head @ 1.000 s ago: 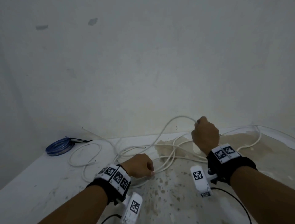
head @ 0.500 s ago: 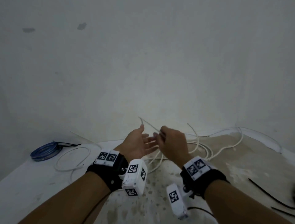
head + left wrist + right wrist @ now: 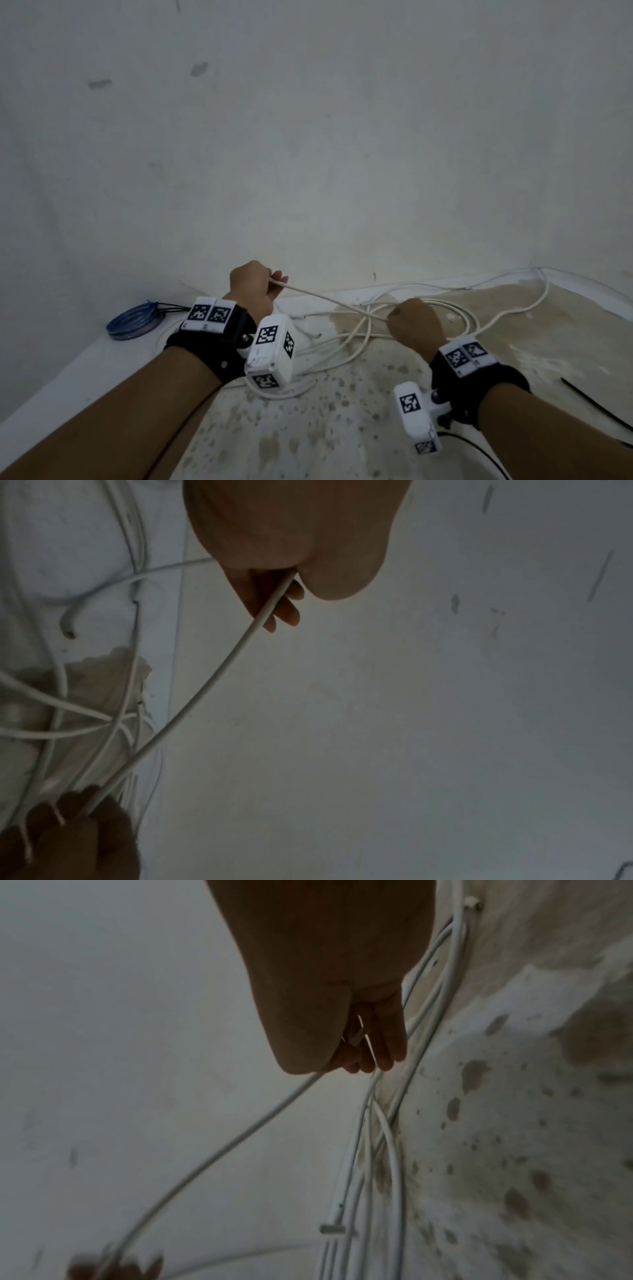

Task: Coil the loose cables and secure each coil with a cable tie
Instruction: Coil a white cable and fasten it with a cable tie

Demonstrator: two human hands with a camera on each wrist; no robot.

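A long white cable [image 3: 346,305] lies in loose tangled loops on the stained floor by the wall. My left hand [image 3: 255,284] is raised near the wall and grips one end of it; in the left wrist view the white cable [image 3: 219,669] runs out from under my curled fingers [image 3: 284,610]. My right hand [image 3: 412,323] is closed around the same strand lower down and to the right, so a straight stretch spans between the two hands. The right wrist view shows the white cable [image 3: 219,1148] leaving my right fist [image 3: 356,1047].
A blue cable coil [image 3: 132,320] bound with a black tie lies at the left by the wall. Loose black cable ties [image 3: 596,404] lie on the floor at the right. White cable loops [image 3: 507,315] spread toward the far right corner.
The hands were close together in front of me half a second ago. They have drawn apart, the left up toward the wall, the right down and right, with the cable stretched between them.
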